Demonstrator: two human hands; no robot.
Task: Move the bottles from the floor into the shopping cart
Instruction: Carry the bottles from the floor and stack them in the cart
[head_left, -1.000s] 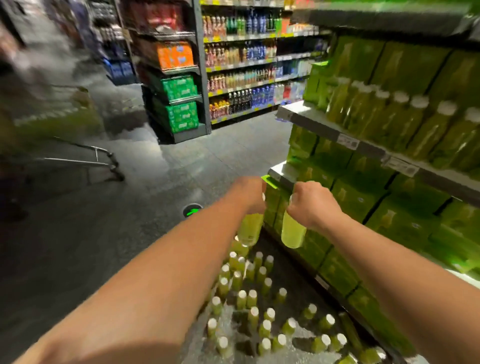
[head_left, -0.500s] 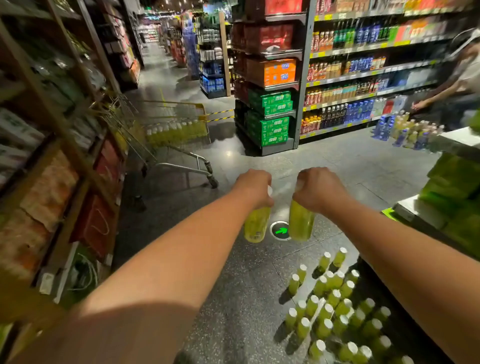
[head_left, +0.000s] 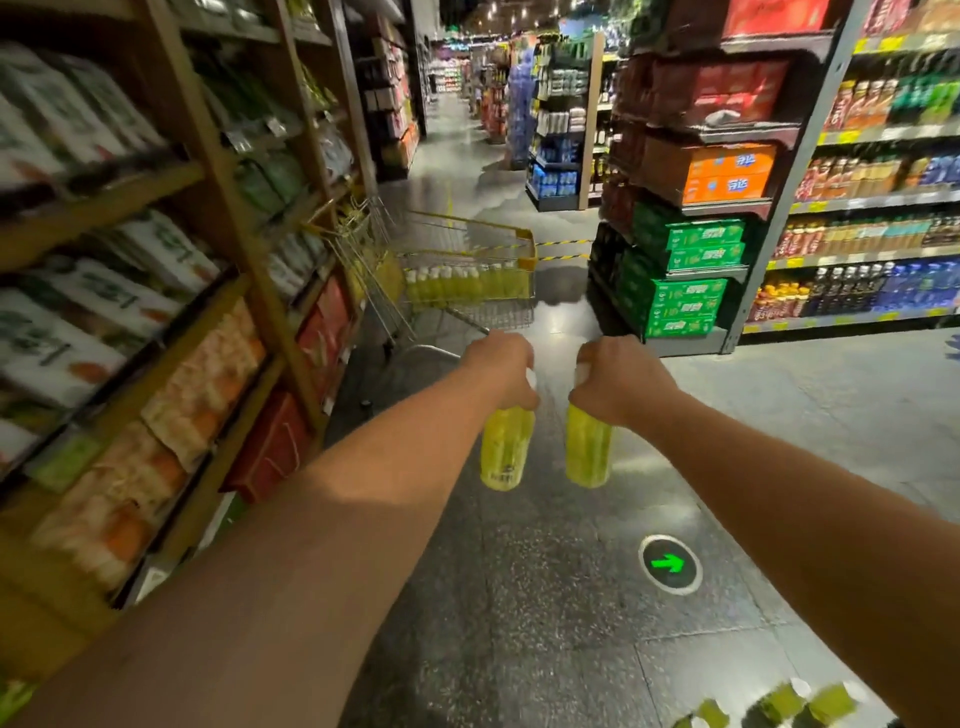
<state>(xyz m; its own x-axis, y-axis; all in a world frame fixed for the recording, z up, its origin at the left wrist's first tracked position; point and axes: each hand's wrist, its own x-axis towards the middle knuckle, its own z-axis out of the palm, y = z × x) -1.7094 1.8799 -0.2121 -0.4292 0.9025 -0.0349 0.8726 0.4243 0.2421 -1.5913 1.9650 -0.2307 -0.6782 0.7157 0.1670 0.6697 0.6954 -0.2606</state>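
Blurred floor bottles (head_left: 782, 701) sit low behind the right hand (head_left: 621, 379). It grips the right bottle (head_left: 587, 447) by its top; the left hand (head_left: 501, 371) grips the left bottle (head_left: 506, 449) likewise. Beyond both, the shopping cart (head_left: 531, 260) holds more bottles (head_left: 457, 283).

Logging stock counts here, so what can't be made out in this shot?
Head view:
Caps of both held bottles: mostly covered by the left hand and right hand.
Floor bottles: blurred, cut off by the bottom edge.
Cart bottles: far, blurred, uncountable inside the shopping cart.
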